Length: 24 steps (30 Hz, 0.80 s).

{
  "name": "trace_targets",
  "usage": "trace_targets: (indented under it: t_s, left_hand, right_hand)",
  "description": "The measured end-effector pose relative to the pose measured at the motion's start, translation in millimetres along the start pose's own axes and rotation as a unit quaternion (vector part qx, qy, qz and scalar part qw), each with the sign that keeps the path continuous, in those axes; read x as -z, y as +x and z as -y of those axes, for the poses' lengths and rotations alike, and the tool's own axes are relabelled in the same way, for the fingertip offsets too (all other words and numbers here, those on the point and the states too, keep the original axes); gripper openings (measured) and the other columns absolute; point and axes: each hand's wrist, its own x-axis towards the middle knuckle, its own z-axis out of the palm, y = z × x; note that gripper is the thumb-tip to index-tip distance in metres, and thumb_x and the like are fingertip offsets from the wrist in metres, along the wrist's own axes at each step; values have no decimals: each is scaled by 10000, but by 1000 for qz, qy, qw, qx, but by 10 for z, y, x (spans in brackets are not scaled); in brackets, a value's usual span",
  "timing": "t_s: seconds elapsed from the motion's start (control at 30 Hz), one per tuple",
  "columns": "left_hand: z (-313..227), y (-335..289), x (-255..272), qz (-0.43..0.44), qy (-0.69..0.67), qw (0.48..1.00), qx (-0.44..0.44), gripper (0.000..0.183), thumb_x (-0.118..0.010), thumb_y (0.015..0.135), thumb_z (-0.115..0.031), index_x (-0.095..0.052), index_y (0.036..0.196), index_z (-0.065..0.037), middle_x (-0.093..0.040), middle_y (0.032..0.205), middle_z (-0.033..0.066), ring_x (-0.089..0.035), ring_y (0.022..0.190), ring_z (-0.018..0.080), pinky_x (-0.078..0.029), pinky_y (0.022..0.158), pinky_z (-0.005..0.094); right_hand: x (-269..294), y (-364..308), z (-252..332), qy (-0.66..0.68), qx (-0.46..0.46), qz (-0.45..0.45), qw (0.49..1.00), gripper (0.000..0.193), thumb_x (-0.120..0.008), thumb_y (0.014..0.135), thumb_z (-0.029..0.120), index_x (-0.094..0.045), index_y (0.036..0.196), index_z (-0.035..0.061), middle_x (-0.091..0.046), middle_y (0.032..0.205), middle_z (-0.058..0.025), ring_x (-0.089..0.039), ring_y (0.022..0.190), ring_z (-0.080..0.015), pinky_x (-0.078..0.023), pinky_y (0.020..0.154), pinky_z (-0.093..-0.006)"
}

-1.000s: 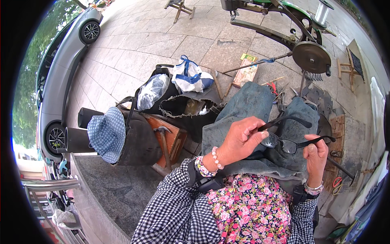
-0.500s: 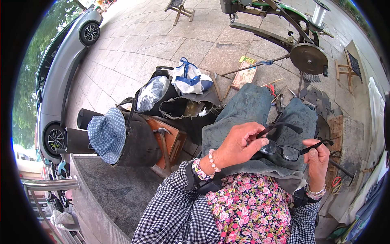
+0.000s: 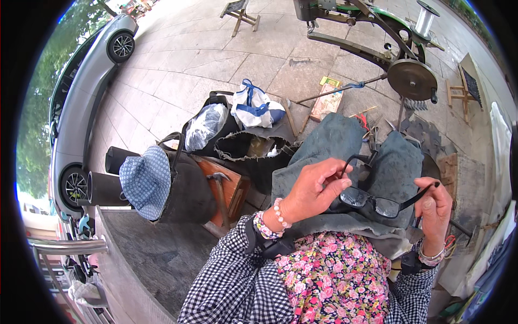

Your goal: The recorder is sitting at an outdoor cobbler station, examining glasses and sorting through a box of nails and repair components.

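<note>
A pair of black-framed eyeglasses [image 3: 387, 207] hangs between my two hands above my lap, its lenses low and its arms folded out. My left hand [image 3: 315, 189] pinches one arm of the glasses between thumb and fingers. On the other side, my right hand [image 3: 434, 210] grips the second arm near its tip. Beneath them, a worn blue-grey cloth [image 3: 307, 154] covers my knees, over a floral apron [image 3: 324, 270].
To the left stand a black bag [image 3: 189, 189] topped by a blue patterned hat [image 3: 144, 182], and a hammer [image 3: 219, 197] on a wooden box [image 3: 236, 183]. Ahead are a torn black bag [image 3: 232, 148], a white-and-blue bag [image 3: 252, 108] and a hand-cranked machine [image 3: 413, 80]. A wooden block [image 3: 461, 186] sits at right.
My hands have moved farther apart, the right one outward to the right. The arms of the glasses are spread wider, and the lenses sit slightly lower.
</note>
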Motion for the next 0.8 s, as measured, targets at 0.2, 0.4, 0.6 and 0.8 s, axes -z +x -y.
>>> trace_targets:
  t_s: [0.2, 0.4, 0.6, 0.8]
  left_hand:
    - [75, -63, -10, -33, 42, 998, 13, 163, -543, 801, -31, -508, 951, 25, -578, 801, 65, -579, 723, 102, -459, 643, 211]
    - [119, -115, -8, -56, 34, 998, 14, 168, -542, 804, -25, -514, 962, 24, -580, 799, 53, -568, 730, 85, -451, 648, 204]
    - [153, -134, 35, -75, 8, 997, 27, 167, -539, 808, -25, -519, 965, 27, -575, 805, 48, -550, 737, 74, -444, 657, 204]
    - [199, -79, 19, -64, 19, 997, 37, 157, -539, 807, -27, -522, 950, 36, -574, 810, 58, -554, 751, 83, -447, 661, 208]
  right_hand:
    - [76, 79, 262, 38, 194, -42, 979, 315, -548, 812, 226, -527, 998, -27, -494, 677, -39, -388, 431, -51, -310, 417, -186]
    - [-37, 457, 834, 131, 459, -1, 879, 200, -549, 780, 102, -554, 939, -20, -440, 415, 17, -365, 293, -104, -251, 282, -225]
    - [-55, 160, 1196, 114, 473, -19, 874, 441, -432, 831, 459, -530, 1096, 121, -478, 546, -25, -367, 380, -119, -329, 369, -290]
    - [-197, 417, 1427, 125, 485, 36, 865, 356, -442, 829, 406, -528, 1007, 110, -487, 547, -22, -384, 385, -111, -331, 366, -273]
